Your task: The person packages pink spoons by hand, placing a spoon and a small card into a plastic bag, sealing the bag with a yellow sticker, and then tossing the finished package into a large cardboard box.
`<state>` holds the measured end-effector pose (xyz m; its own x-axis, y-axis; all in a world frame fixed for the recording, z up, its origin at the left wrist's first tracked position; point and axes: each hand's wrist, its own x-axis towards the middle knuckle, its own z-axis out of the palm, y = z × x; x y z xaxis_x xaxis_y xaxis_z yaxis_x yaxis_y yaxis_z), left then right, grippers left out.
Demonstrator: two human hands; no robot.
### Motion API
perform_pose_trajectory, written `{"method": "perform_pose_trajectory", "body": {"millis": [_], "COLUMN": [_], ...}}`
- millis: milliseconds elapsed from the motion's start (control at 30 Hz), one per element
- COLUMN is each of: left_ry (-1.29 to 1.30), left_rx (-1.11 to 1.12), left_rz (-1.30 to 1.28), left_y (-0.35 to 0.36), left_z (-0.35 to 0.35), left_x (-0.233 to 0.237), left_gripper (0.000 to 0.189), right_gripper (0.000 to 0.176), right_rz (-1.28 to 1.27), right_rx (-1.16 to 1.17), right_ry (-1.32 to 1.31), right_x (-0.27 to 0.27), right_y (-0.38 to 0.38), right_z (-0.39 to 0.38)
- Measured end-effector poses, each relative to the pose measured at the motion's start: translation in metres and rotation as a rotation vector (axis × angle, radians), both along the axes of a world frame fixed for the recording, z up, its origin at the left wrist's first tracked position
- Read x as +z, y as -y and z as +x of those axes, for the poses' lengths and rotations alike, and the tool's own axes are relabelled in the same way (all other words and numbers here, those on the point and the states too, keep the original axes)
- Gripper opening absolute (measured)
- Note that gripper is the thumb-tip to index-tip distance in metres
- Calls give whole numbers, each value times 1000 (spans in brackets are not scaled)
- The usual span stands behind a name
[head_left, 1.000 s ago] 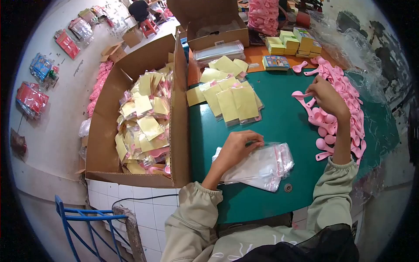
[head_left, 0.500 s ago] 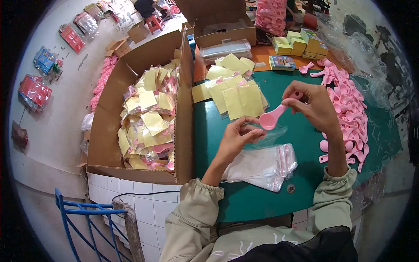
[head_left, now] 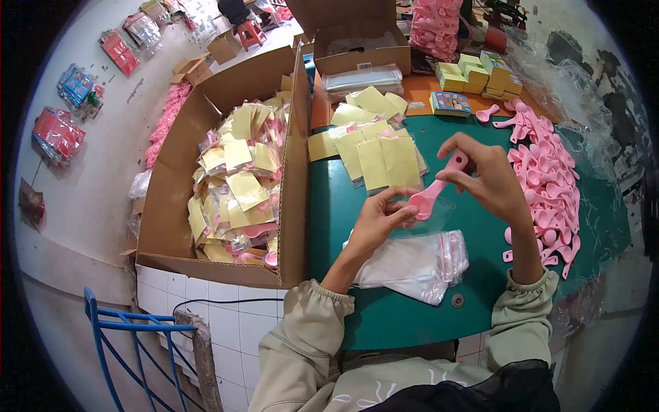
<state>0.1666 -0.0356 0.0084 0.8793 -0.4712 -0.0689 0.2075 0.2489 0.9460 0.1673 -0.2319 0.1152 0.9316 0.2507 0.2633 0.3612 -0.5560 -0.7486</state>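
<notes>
My right hand (head_left: pixel 484 175) pinches the handle of a pink spoon (head_left: pixel 427 199), whose bowl points down to the left. The bowl lies at the fingertips of my left hand (head_left: pixel 381 216), which are closed on a thin clear bag (head_left: pixel 441 214). The bowl seems to be at or inside the bag's mouth; the clear film makes this hard to tell. Below the hands, a stack of clear bags (head_left: pixel 405 264) lies on the green table (head_left: pixel 398 323). Packed bags with yellow cards (head_left: pixel 374 165) lie beyond my left hand.
At the left stands a large cardboard box (head_left: pixel 294 178) full of packed bags. Loose pink spoons (head_left: pixel 549 178) are heaped at the right. Card stacks (head_left: pixel 473 72), an open carton (head_left: pixel 364 60) and a hanging plastic sheet (head_left: pixel 573 82) are at the back. A person sits far off on a red stool (head_left: pixel 251 33).
The spoon's handle has swung more upright, and its bowl has come down to my left fingers and the clear bag. The whole view has shifted slightly.
</notes>
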Motion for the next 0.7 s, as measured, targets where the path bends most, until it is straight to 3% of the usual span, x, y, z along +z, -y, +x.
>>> {"method": "perform_pose_trajectory", "body": {"millis": [233,433,700], "left_ry": [44,8,12], "left_rx": [18,40,49], "left_rz": [19,-40,-75], "left_y": [-3,-3,0], "left_z": [2,1,1], "left_x": [0,2,-4], "left_gripper": [31,29,29], "right_gripper": [36,32,24], "right_rz": [220,370,253], "right_rx": [-96,-129,13], "right_ry": [84,275,127], "right_x": [-1,-6,-11], "right_y": [0,-12,-14], "right_z": [4,4,3]}}
